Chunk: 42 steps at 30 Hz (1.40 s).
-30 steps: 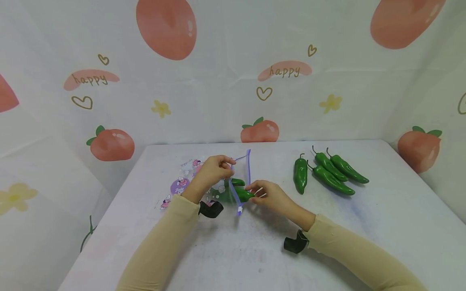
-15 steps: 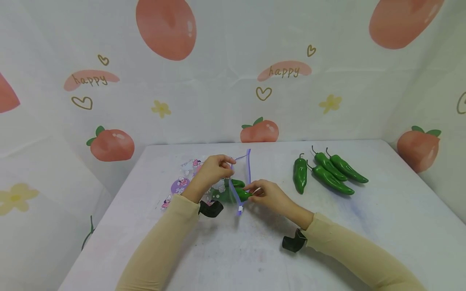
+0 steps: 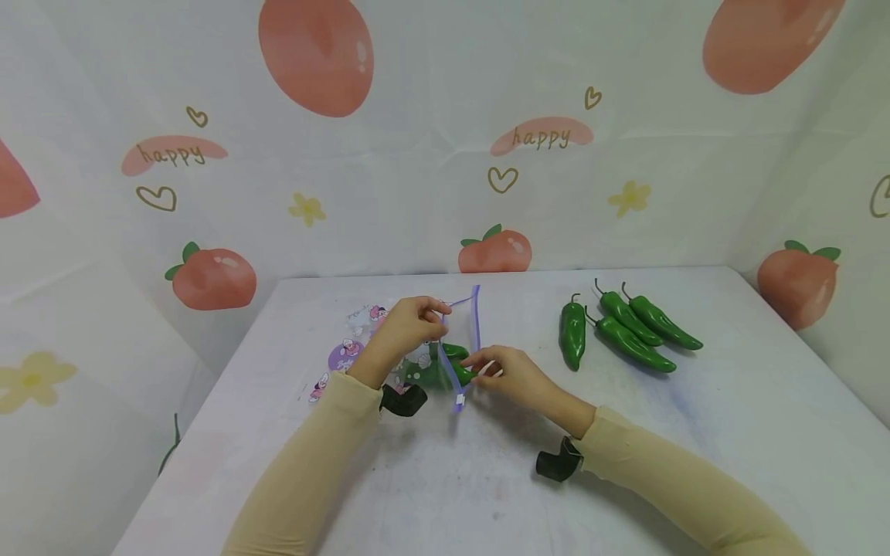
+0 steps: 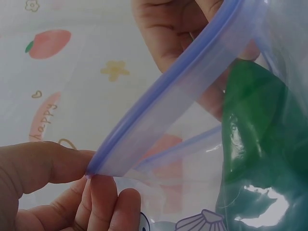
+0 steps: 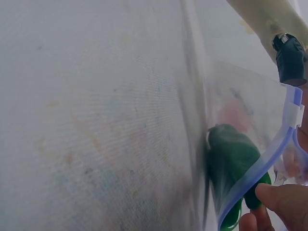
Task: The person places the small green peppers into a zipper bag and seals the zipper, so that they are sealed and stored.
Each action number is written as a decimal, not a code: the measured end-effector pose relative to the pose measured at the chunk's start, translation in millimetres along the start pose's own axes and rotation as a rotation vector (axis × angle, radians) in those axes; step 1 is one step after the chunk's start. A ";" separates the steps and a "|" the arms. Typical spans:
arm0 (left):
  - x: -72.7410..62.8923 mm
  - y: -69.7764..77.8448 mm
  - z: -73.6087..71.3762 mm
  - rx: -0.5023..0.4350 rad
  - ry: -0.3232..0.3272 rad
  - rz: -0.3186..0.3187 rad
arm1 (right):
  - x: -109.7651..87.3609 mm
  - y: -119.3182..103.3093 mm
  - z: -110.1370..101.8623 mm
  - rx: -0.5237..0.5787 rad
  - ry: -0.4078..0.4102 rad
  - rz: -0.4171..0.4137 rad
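A clear zip bag (image 3: 345,354) with a purple rim and cartoon prints lies on the table's left half, its mouth spread toward the right. Thumb and fingers of my left hand (image 3: 409,328) pinch the purple rim (image 4: 159,91) at the far side. A green chili pepper (image 3: 463,374) is mostly inside the bag, and my right hand (image 3: 514,377) pinches its end at the mouth. In the right wrist view the pepper (image 5: 236,149) shows through the plastic. Another pepper (image 3: 455,351) is behind it in the bag. A white slider (image 3: 460,399) sits on the rim's near end.
Right of the bag, a single green pepper (image 3: 573,336) lies on the white table (image 3: 445,479). Beside it, three more peppers (image 3: 633,345) lie close together. A printed cloth (image 3: 410,170) hangs behind the table.
My right hand has moved slightly left, pushing the pepper a little deeper into the bag. The left hand keeps its hold on the rim, nearly still.
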State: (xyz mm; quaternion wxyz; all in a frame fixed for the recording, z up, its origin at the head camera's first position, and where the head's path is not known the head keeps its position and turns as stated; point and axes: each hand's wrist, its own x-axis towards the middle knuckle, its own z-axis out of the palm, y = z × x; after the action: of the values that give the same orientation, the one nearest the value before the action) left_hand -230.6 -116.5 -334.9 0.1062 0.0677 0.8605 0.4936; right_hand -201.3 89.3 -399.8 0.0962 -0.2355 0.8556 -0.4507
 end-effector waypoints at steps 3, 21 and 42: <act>-0.6 0.3 0.2 -0.003 0.001 0.001 | 0.2 0.7 0.5 0.000 -0.008 0.001; -1.2 -1.5 0.4 0.010 0.004 0.009 | 1.4 2.9 2.6 -0.008 -0.029 0.035; -1.6 -2.1 -0.7 -0.008 0.014 0.012 | 1.7 -0.5 -1.4 -0.028 -0.016 0.009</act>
State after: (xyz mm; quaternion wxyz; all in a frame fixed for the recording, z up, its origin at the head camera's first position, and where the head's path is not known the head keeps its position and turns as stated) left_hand -229.2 -118.5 -336.2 0.0976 0.0690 0.8587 0.4984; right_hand -203.2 89.2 -398.5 0.1018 -0.2365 0.8622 -0.4363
